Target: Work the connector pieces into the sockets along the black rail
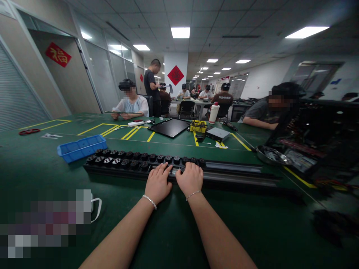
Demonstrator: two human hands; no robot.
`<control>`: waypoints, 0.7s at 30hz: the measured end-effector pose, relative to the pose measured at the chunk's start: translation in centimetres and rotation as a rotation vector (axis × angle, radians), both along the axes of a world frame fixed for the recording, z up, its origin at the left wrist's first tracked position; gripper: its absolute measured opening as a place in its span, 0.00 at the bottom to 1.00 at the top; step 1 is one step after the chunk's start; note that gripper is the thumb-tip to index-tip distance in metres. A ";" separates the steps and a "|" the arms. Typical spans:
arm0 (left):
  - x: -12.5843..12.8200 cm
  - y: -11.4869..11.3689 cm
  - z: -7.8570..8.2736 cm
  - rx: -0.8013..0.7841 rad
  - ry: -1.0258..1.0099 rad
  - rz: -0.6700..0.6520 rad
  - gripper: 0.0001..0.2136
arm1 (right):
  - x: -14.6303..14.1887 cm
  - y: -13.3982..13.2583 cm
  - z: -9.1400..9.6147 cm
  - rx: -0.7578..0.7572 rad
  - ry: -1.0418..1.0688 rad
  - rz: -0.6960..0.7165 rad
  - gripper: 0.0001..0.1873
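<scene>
A long black power strip rail (232, 172) lies across the green table in front of me. Its left part carries several black socket modules (126, 158) in rows. My left hand (157, 184) rests on the rail's near edge, fingers curled down onto the modules. Beside it and touching it, my right hand (190, 178) presses on the rail with fingers bent over a black socket module (183, 169). What either hand grips under the fingers is hidden. Both wrists wear thin bracelets.
A blue plastic tray (81, 147) stands left of the rail. A metal bowl (273, 155) and dark equipment sit at the right. A black panel (169, 127), a yellow cable bundle (198, 126) and a grey box (218, 133) lie farther back. Other people sit at the tables beyond.
</scene>
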State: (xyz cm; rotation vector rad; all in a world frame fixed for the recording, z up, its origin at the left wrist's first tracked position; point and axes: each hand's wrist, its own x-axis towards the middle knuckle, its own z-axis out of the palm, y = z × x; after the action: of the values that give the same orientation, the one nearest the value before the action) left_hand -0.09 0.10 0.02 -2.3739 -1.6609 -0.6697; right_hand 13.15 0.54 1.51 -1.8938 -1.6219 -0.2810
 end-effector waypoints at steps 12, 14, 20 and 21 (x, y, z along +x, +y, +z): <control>0.1 -0.1 0.2 -0.002 -0.001 0.002 0.27 | 0.4 0.1 -0.2 -0.014 0.006 0.013 0.14; 0.1 -0.1 0.3 -0.012 0.000 0.003 0.27 | 0.4 0.1 -0.1 -0.019 0.005 0.012 0.14; 0.1 -0.2 0.2 -0.012 -0.004 0.005 0.27 | 0.4 0.1 0.0 -0.026 0.012 0.009 0.17; 0.1 -0.1 0.2 -0.011 -0.005 0.004 0.27 | 0.4 0.1 0.0 -0.025 0.013 0.009 0.17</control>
State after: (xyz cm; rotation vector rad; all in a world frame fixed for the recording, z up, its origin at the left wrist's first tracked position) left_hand 0.05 -0.04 0.20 -2.3781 -1.6751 -0.6674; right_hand 13.54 0.63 1.54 -1.9032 -1.6317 -0.2453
